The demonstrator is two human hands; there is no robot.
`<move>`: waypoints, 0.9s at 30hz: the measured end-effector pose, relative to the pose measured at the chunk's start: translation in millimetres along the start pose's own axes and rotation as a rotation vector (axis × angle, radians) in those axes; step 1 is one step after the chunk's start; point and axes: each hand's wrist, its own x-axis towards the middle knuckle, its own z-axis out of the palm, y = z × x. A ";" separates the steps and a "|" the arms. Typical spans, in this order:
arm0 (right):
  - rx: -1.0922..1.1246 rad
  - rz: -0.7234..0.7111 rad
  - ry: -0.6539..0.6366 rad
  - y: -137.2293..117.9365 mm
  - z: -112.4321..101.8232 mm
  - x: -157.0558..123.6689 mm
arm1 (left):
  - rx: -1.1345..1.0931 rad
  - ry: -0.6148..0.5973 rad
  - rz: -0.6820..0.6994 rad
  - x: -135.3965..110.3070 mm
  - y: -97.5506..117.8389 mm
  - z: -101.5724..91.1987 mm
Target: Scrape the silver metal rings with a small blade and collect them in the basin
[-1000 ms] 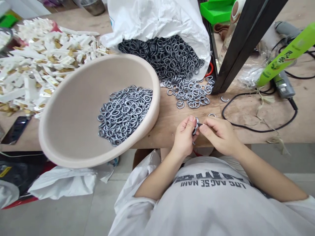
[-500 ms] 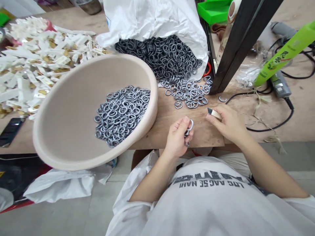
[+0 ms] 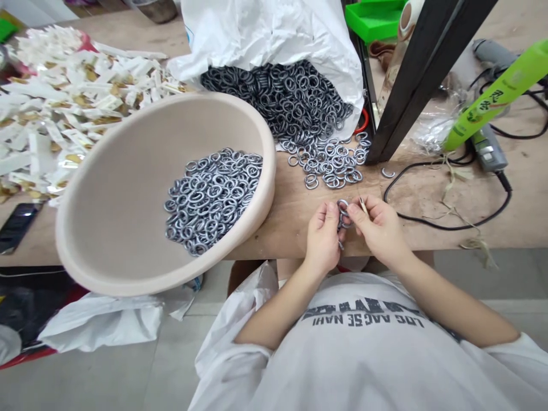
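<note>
Several grey metal rings (image 3: 343, 206) are held in my left hand (image 3: 324, 237), one standing up between thumb and fingers and others tucked into the palm. Close against it on the right, my right hand (image 3: 381, 228) is closed on a small knife (image 3: 363, 206) with a short dark blade and a pale, wrapped-looking handle. The right thumb and fingertip reach the edge of the upright ring. Both hands are above the front edge of the wooden bench (image 3: 295, 200). Behind them lies a loose heap of similar rings (image 3: 334, 162).
A large beige basin (image 3: 124, 148) with many rings stands left. A white sack (image 3: 274, 34) spills rings at the back. White plastic pieces (image 3: 51, 114) cover the far left, near a phone (image 3: 19, 225). A dark metal post (image 3: 411, 97) and a cabled tool (image 3: 488, 148) are right.
My left hand has moved right with the rings, and my right hand has come left with the knife, so the two now meet. The knife has turned and shows edge-on.
</note>
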 end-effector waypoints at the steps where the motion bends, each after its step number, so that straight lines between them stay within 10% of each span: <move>1: 0.014 -0.018 0.026 1.6 4.8 -2.1 | -0.008 0.008 0.023 -0.9 -2.9 0.9; 8: -0.092 -0.093 -0.018 3.6 -3.1 9.9 | -0.015 -0.081 -0.148 -4.5 11.9 -5.5; 17: -0.821 -0.428 -0.214 -17.0 -24.7 -1.9 | -0.067 -0.124 -0.311 -6.4 25.4 -6.6; 27: -0.838 -0.464 -0.254 -20.0 -23.8 -6.2 | -0.057 -0.148 -0.324 -6.6 25.9 -7.6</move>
